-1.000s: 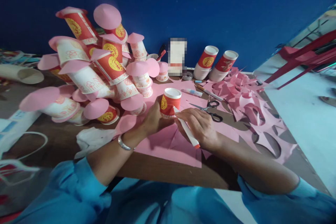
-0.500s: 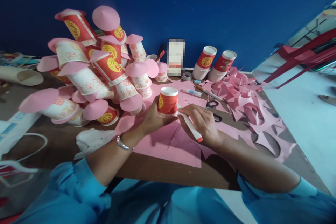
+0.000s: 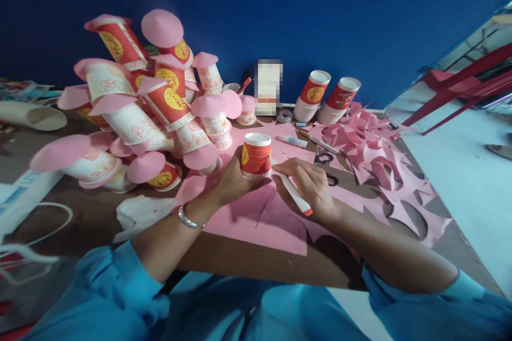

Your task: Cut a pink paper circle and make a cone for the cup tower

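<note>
A red paper cup with a gold design is gripped from its left side by my left hand, its white round end facing up. My right hand is closed around a white marker with an orange-red end. The marker's other end points at the cup's lower right side; whether it touches is hard to tell. Under both hands lie pink paper sheets. To the left is a heap of paper cups topped with pink paper cones.
Two stacks of cups stand by the blue wall, near a tape roll. A glue stick, black-handled scissors and pink paper scraps lie right. A crumpled white plastic bag rests left of my left wrist.
Almost nothing differs. The marker in my right hand has shifted very slightly to the right; my left hand keeps the cup in place.
</note>
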Demonstrator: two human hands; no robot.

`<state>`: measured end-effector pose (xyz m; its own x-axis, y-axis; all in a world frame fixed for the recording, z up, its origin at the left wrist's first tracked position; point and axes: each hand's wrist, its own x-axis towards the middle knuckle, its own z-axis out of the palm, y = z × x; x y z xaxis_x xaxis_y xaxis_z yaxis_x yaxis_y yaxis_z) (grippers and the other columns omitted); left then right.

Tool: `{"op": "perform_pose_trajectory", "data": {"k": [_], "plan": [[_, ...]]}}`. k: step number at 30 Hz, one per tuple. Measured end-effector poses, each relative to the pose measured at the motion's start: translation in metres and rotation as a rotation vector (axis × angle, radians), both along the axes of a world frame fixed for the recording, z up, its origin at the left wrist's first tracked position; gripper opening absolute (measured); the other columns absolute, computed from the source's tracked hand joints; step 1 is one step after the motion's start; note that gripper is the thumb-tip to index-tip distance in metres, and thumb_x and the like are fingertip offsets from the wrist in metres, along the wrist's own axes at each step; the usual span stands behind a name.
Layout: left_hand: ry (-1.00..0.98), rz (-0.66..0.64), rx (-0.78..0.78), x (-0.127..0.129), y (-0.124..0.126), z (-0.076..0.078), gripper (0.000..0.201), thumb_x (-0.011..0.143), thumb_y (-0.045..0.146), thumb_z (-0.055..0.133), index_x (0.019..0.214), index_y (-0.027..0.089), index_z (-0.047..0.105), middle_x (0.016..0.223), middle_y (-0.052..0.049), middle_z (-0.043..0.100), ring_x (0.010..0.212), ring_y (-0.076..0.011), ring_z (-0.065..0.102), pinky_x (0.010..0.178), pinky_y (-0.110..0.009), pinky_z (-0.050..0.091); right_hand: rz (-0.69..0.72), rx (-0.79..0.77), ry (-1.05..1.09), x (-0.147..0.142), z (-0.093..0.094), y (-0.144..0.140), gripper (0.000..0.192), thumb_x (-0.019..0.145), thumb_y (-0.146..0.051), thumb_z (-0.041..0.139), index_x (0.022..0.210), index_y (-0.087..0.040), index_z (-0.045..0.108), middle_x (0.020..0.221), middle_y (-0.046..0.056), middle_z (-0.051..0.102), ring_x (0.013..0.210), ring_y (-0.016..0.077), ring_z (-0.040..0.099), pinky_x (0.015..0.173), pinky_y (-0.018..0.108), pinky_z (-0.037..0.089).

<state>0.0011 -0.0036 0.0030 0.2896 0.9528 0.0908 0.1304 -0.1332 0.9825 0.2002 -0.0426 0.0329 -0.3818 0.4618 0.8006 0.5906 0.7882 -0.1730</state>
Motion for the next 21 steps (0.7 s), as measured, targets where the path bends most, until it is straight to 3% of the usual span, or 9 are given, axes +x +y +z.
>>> {"op": "perform_pose_trajectory", "data": {"k": [7,13,21], "plan": [[0.115,-0.032,0.019,-0.004,-0.002,0.003,0.076,0.064,0.044,0.093,0.121,0.021,0.048,0.112,-0.007,0.07,0.102,-0.0292,0.07,0.083,-0.042,0.06,0.071,0.05,-0.044,0.0,0.005,-0.004,0.026,0.092,-0.009,0.065,0.116,-0.017,0.058,0.087,0.008,0.074,0.075,0.02,0.072,0.066,0.032,0.06],[0.092,-0.075,0.057,-0.007,-0.001,-0.006,0.083,0.067,0.046,0.091,0.132,0.022,0.045,0.117,-0.009,0.068,0.105,-0.0306,0.069,0.081,-0.042,0.06,0.054,0.057,-0.046,0.0,0.004,-0.004,0.026,0.094,-0.01,0.063,0.118,-0.017,0.057,0.089,0.008,0.075,0.077,0.0202,0.073,0.068,0.033,0.061],[0.13,-0.075,0.099,-0.007,-0.002,-0.003,0.08,0.068,0.047,0.089,0.131,0.022,0.046,0.117,-0.009,0.066,0.108,-0.0306,0.068,0.084,-0.042,0.059,0.036,0.056,-0.052,-0.001,0.006,-0.004,0.024,0.094,-0.011,0.064,0.116,-0.017,0.058,0.089,0.008,0.075,0.078,0.0209,0.074,0.068,0.033,0.061]]}}
